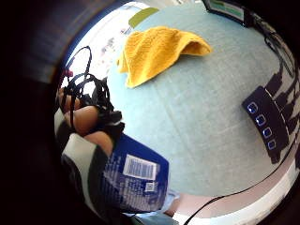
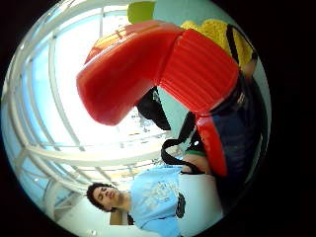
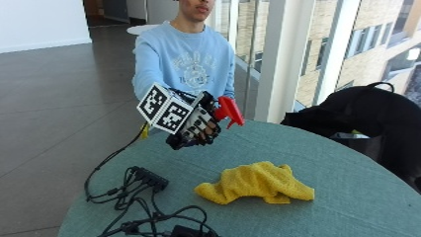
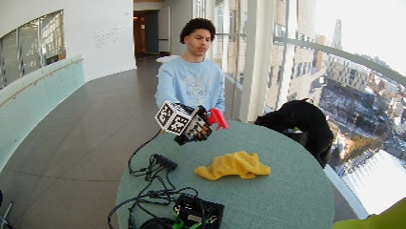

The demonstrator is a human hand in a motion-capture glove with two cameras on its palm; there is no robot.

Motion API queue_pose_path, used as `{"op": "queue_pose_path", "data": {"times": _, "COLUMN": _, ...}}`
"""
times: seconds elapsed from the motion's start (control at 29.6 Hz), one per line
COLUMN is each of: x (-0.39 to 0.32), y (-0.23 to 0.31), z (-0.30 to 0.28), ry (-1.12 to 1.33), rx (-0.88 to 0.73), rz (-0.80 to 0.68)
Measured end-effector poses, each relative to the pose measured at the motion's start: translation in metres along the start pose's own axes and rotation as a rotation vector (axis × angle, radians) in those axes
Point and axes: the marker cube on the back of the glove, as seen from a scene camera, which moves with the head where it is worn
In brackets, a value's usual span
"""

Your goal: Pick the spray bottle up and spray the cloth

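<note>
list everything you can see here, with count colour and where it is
spray bottle: 1, red trigger head, dark blue body, held up above the table
cloth: 1, yellow, crumpled on the table, apart from the bottle
table: 1, round, grey-green
power strip: 1, black, on the table edge among black cables
bag: 1, black, at the table's far edge by the window
right hand: 1, black glove, fingers curled round the spray bottle

grey floor [image 4: 76,143], tall windows [image 4: 355,71], white wall [image 4: 38,14]
</note>
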Motion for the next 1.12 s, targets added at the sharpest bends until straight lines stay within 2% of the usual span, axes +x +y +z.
{"op": "queue_pose_path", "data": {"times": 0.3, "x": -0.007, "y": -0.002, "z": 0.007, "ry": -0.004, "rx": -0.002, "rz": -0.015}}
{"op": "queue_pose_path", "data": {"times": 0.51, "x": -0.032, "y": -0.001, "z": 0.026, "ry": -0.055, "rx": 0.009, "rz": -0.120}}
{"op": "queue_pose_path", "data": {"times": 0.85, "x": -0.097, "y": -0.004, "z": 0.090, "ry": -0.190, "rx": 0.030, "rz": -0.362}}
{"op": "queue_pose_path", "data": {"times": 1.12, "x": -0.128, "y": -0.024, "z": 0.167, "ry": -0.326, "rx": -0.010, "rz": -0.466}}
